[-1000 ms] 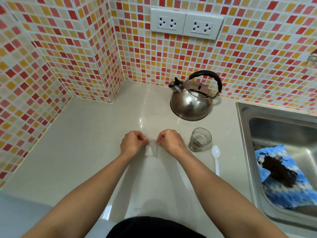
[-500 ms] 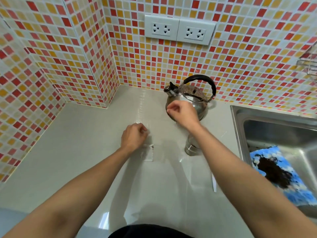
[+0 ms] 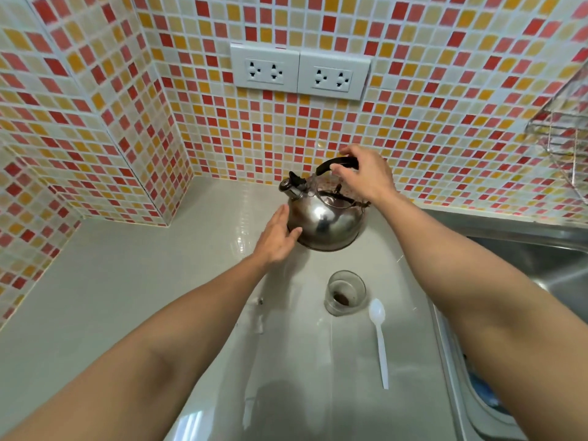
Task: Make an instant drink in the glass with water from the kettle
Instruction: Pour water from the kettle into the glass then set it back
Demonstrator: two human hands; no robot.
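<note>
A steel kettle with a black handle stands on the grey counter near the tiled back wall, spout pointing left. My right hand is closed around the top of the handle. The flat fingers of my left hand rest against the kettle's left side and hold nothing. In front of the kettle is a small clear glass with brown powder at the bottom. A white plastic spoon lies just right of the glass. A torn clear sachet lies beside my left forearm, partly hidden.
A steel sink fills the right side, with a blue cloth showing under my right arm. Two wall sockets sit above the kettle. A wire rack hangs on the wall at far right. The tiled corner closes in on the left.
Both hands left the sachet on the counter. My right hand rose to the kettle's handle and closed on it; my left hand moved forward to the kettle's side. The view tilted up.
</note>
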